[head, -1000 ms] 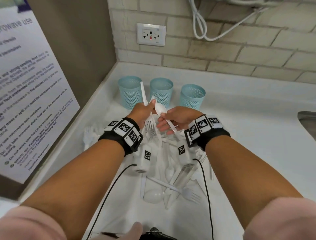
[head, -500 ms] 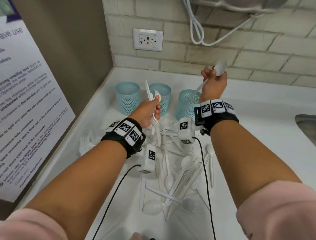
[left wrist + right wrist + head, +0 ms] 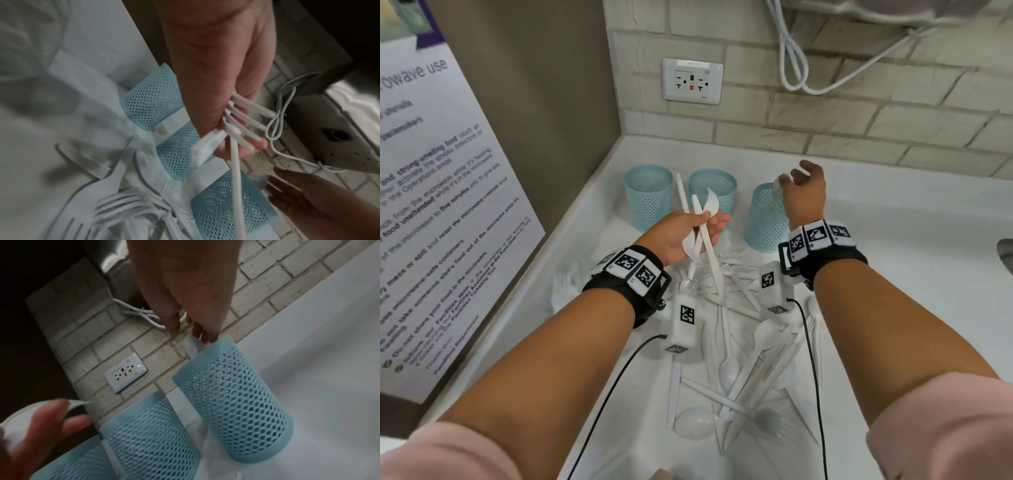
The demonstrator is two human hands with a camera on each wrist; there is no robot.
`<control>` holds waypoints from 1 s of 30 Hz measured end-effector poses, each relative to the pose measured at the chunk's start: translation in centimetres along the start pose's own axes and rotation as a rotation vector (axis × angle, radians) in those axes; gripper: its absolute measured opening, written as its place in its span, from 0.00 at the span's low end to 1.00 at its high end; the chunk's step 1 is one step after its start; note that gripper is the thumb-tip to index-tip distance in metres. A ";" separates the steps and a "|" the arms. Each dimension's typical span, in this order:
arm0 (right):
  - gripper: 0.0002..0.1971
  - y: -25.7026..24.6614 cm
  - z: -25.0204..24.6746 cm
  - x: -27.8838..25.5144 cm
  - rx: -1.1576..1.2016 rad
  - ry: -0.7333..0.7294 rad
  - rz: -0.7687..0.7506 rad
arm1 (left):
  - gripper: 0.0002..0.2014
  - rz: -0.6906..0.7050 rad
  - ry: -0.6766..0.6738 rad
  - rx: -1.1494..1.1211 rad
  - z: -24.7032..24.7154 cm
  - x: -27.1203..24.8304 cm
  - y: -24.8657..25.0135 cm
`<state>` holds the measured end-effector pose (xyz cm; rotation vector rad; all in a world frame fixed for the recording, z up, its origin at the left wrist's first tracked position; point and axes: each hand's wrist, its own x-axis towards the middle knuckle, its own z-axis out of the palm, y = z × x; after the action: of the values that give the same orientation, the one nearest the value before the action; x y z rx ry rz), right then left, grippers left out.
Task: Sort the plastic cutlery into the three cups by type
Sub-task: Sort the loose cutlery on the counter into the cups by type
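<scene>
The right hand [image 3: 804, 195] hangs over the rightmost cup [image 3: 767, 222], its fingers loosened as a spoon [image 3: 192, 346] drops in at the rim, so the spoon step looks nearly finished. The left hand [image 3: 681, 236] grips a bundle of forks and knives [image 3: 702, 233], which must go next to the other 2 cups. More cutlery lies on the surface [image 3: 893, 308].

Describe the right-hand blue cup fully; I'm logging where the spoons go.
The right cup is a pale blue plastic cylinder with a mesh wall and a solid rim. It stands upright on the white counter, apart from the other two. A white spoon pokes above its rim, bowl up, right beneath the right hand.
</scene>
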<state>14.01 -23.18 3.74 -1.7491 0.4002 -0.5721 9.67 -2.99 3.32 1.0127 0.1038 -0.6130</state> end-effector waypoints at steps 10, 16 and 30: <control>0.08 -3.5 1.8 -3.6 -0.250 -0.407 -0.334 | 0.10 -0.002 -0.082 0.061 -0.2 -1.1 0.0; 0.19 -3.3 2.2 -4.8 -0.261 -0.670 -0.139 | 0.12 -0.047 -0.133 0.063 -0.1 -2.0 0.3; 0.18 -4.1 2.0 -6.5 -0.384 -1.012 0.258 | 0.19 0.226 0.035 -0.134 -0.6 -1.4 0.6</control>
<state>9.70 -17.04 6.26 -2.0583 -0.0004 0.6243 8.91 -1.64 3.94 0.8903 0.0590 -0.3774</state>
